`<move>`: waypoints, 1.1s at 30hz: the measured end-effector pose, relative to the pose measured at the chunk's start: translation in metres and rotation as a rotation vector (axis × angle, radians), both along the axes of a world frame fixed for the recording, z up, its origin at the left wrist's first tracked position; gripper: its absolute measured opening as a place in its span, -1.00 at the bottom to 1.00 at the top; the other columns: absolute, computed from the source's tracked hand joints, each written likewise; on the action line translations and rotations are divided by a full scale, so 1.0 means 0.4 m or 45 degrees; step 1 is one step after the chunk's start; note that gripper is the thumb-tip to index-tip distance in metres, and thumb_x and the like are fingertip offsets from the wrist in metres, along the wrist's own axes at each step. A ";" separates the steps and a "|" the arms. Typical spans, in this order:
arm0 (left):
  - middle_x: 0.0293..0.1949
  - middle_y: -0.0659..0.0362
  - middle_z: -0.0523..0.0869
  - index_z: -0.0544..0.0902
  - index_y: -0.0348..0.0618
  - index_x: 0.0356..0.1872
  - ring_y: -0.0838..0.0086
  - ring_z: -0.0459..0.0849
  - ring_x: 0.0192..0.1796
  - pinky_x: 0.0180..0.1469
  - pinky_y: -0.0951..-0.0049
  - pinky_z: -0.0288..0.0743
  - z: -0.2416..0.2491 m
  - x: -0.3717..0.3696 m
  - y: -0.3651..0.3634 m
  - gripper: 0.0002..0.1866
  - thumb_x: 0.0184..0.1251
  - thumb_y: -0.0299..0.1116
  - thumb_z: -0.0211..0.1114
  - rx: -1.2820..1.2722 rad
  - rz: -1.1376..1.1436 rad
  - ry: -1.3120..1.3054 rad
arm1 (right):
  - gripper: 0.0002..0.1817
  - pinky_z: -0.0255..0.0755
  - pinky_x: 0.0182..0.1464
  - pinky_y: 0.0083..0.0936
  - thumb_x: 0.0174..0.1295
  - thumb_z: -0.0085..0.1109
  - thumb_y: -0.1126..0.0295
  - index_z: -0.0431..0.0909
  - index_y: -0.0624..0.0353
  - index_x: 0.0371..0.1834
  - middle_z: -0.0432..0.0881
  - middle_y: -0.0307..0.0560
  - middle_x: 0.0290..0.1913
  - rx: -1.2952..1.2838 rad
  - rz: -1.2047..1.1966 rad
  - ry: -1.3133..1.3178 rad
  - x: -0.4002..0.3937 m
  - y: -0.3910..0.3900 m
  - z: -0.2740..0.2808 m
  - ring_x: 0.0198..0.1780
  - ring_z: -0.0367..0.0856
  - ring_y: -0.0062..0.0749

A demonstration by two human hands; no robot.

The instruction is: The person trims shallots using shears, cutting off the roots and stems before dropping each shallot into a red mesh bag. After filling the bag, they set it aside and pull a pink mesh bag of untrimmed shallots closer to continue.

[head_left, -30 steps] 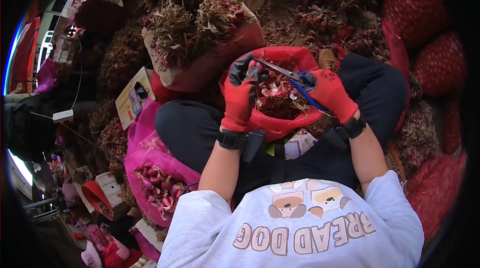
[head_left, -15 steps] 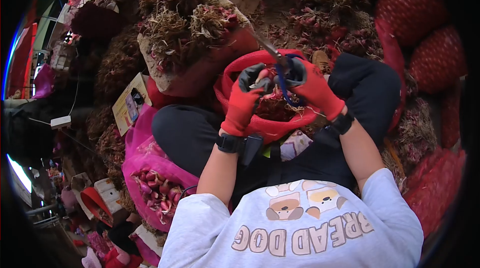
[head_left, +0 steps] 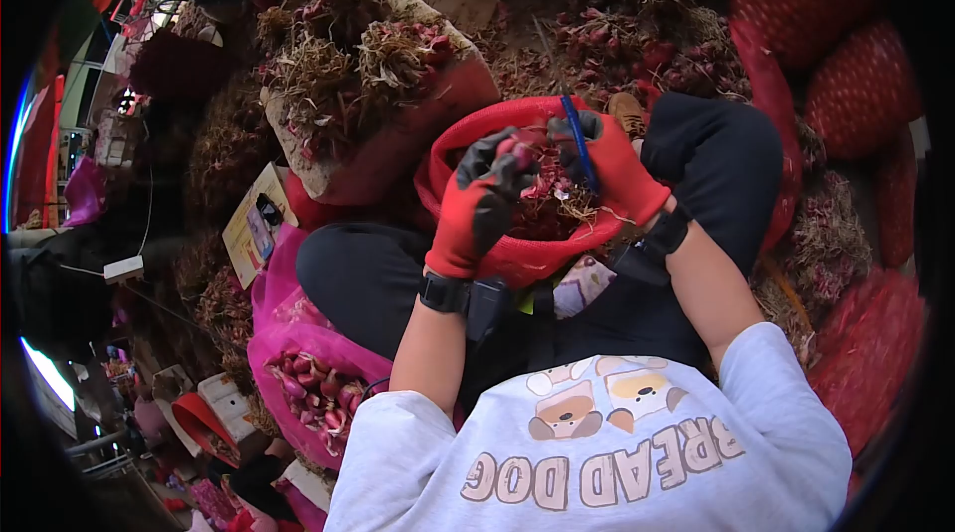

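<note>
My left hand [head_left: 477,199] pinches a shallot [head_left: 517,147] over the red mesh sack [head_left: 468,134]; at 3 o'clock, my right hand [head_left: 617,169] grips blue-handled scissors [head_left: 577,139], so trimmings drop inside.

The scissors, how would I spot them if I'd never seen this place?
Find the red mesh basket on the person's lap. Above it, the right hand in a red glove grips the scissors. Their blue handle is the only blue thing among all the red.

The scissors [head_left: 580,149] show only a blue handle; the right hand [head_left: 615,172] covers the rest, and the blades blur upward. The shallot [head_left: 515,146] is mostly wrapped by the left hand's [head_left: 477,204] fingers. Heaps beyond both hands fade into the dark rim.
</note>
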State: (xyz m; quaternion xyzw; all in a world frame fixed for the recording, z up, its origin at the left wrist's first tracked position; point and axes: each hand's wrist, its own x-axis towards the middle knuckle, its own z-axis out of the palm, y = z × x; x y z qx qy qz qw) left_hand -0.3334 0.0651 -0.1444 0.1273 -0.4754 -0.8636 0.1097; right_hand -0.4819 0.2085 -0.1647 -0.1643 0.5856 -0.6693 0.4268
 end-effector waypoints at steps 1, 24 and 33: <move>-0.02 0.15 0.61 0.42 -0.24 0.15 0.48 0.63 -0.05 -0.05 0.51 0.52 -0.014 0.002 -0.011 -0.68 0.42 -0.45 0.08 -0.124 0.053 0.010 | -0.73 0.48 -0.18 -0.65 0.18 0.23 0.41 0.57 0.25 -0.07 0.70 -0.12 -0.24 -0.045 -0.031 0.010 0.005 0.000 0.014 -0.24 0.66 -0.56; 0.20 0.19 0.52 0.42 -0.13 0.23 0.33 0.44 0.28 0.29 0.35 0.35 -0.164 0.064 -0.131 -0.58 0.40 -0.26 0.12 0.691 -0.027 0.230 | -0.68 0.41 -0.40 -0.40 0.06 0.34 0.05 0.63 0.05 -0.34 0.63 -0.09 -0.47 0.623 0.244 1.463 0.056 0.033 0.050 -0.44 0.62 -0.23; 0.05 0.17 0.56 0.41 -0.23 0.18 0.47 0.59 0.04 0.11 0.45 0.51 0.022 0.026 -0.070 -0.66 0.44 -0.40 0.05 0.094 0.329 -0.064 | -0.66 0.45 -0.35 -0.38 0.05 0.32 0.02 0.63 0.04 -0.32 0.66 -0.11 -0.44 0.533 0.231 1.331 0.044 0.046 0.062 -0.38 0.65 -0.22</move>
